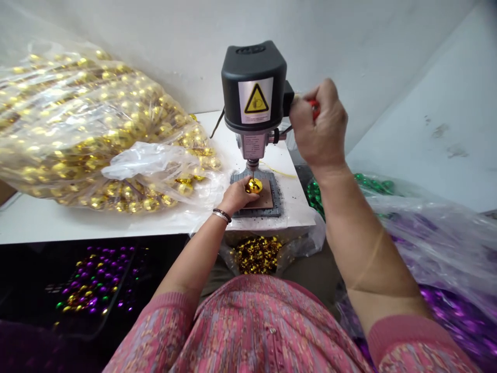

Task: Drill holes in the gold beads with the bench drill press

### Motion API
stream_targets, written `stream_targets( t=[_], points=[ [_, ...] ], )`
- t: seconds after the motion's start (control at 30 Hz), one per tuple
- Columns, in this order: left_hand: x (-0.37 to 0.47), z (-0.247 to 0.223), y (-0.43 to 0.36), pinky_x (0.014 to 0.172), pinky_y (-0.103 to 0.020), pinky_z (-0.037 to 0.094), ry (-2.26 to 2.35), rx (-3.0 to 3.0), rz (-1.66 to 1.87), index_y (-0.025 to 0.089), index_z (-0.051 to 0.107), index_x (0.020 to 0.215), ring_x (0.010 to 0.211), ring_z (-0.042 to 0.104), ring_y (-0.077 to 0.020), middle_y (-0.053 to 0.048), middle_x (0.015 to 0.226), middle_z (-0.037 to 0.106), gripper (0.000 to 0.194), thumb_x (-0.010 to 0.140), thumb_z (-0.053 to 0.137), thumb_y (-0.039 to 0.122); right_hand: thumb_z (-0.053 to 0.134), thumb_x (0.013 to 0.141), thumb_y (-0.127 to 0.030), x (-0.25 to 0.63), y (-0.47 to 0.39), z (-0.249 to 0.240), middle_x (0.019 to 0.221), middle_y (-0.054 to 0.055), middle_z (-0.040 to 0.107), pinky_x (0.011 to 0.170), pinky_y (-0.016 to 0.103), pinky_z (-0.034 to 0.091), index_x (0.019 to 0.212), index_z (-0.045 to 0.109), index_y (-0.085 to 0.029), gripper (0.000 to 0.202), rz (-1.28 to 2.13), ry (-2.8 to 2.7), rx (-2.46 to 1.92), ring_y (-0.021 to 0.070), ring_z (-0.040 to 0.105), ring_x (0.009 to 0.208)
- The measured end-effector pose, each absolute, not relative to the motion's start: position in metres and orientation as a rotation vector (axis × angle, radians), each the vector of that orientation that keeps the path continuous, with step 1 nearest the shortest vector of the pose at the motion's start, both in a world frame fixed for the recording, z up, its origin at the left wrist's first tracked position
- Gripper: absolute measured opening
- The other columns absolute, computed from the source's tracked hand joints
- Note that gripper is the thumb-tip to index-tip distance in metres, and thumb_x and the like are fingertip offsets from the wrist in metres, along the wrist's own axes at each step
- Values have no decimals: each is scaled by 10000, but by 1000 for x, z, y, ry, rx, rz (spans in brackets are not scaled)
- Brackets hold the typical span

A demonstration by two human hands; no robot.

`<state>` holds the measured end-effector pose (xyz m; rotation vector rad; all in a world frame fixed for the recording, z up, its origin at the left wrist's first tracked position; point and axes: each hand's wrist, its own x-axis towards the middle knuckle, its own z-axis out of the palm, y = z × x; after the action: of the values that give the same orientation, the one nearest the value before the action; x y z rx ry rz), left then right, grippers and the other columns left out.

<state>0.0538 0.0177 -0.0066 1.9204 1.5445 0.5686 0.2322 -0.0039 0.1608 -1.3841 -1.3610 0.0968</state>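
Note:
A black-topped drill press [254,77] with a yellow warning label stands on the white table. Below its chuck, my left hand [237,196] pinches a shiny gold ball [254,186] against a brown board [265,199] on the grey base [276,181]. The drill tip comes down at the top of the ball; whether it has entered cannot be made out. Up at the right of the machine, my right hand [320,124] is wrapped round a lever handle with a red part [314,109] showing between the fingers.
A large clear bag of gold beads [116,129] fills the table's left side. An open bag of gold pieces [258,255] hangs below the front edge. Green beads [373,182] and bagged purple beads [458,305] lie at right, mixed beads [97,280] at lower left.

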Motion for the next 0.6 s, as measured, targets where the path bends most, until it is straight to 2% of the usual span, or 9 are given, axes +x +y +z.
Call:
stream_targets(
  t=[0.1,0.2,0.43,0.6],
  points=[
    [54,-7,17,1015,-426,551,1554,1909,591,208,664,1407,1122,724,-335,-98,1169,787,722,713,861,240,521,870,-317,238,-18,131,660,-54,379,718,251,363,784,343,-222,220,12,-1432,-1281,75,303,618],
    [54,-6,15,1021,-409,553,1559,1895,588,204,650,1431,1147,720,-333,-101,1217,780,750,714,867,247,476,887,-371,243,-24,104,661,-43,423,681,254,371,822,414,-219,177,-122,-1495,-1227,80,348,594],
    [56,0,9,1025,-364,549,1601,1927,488,230,614,1478,1161,721,-292,-71,1239,779,740,774,836,293,484,948,-323,246,-24,76,662,-37,446,620,218,366,862,480,-198,152,-416,-1511,-1116,66,410,576],
    [54,-4,9,1057,-350,533,1564,1912,516,227,616,1476,1186,718,-285,-74,1276,769,730,780,832,278,477,973,-313,243,-24,66,692,-18,499,633,221,386,877,514,-189,161,-527,-1466,-1069,76,465,615]
  ],
)
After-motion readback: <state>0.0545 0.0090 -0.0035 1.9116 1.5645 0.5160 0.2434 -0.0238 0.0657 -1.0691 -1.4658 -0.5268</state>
